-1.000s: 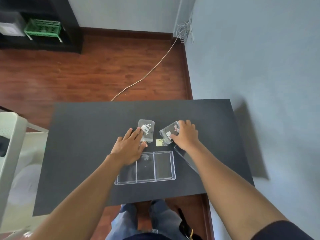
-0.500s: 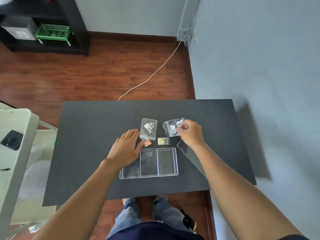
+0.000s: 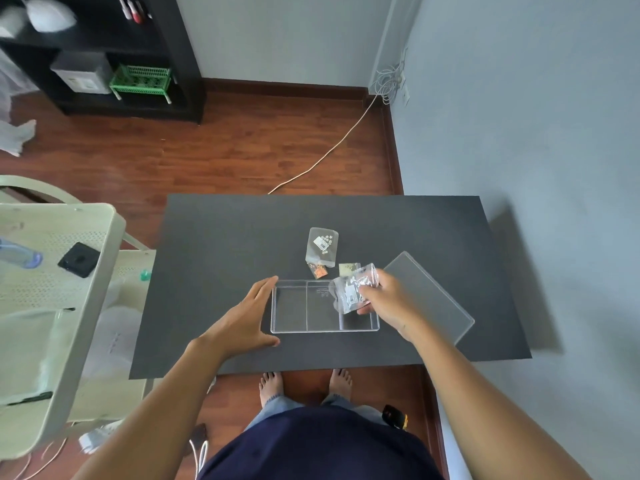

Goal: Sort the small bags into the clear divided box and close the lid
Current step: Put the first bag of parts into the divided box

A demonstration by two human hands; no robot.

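Observation:
The clear divided box (image 3: 306, 329) lies open on the black table (image 3: 221, 244), with three compartments. My right hand (image 3: 389, 299) holds a clear bag of small silver parts (image 3: 351, 289) just above the box's right compartment. My left hand (image 3: 247, 318) rests against the box's left wall, fingers spread, holding nothing. Beyond the box lie a larger clear bag with white flowers (image 3: 322, 245), a tiny orange bag (image 3: 319, 270) and a small yellow bag (image 3: 348, 269). The clear lid (image 3: 434, 299) lies flat to the right of the box.
A pale plastic chair (image 3: 52, 271) with a black object and a bottle stands left of the table. The wall runs close along the table's right side. A black shelf with a green basket (image 3: 140, 79) stands far back on the wooden floor.
My right hand lifted the bag of silver parts off the table and brought it back over the box's right compartment. My left hand slid from the far bags to the box's left side.

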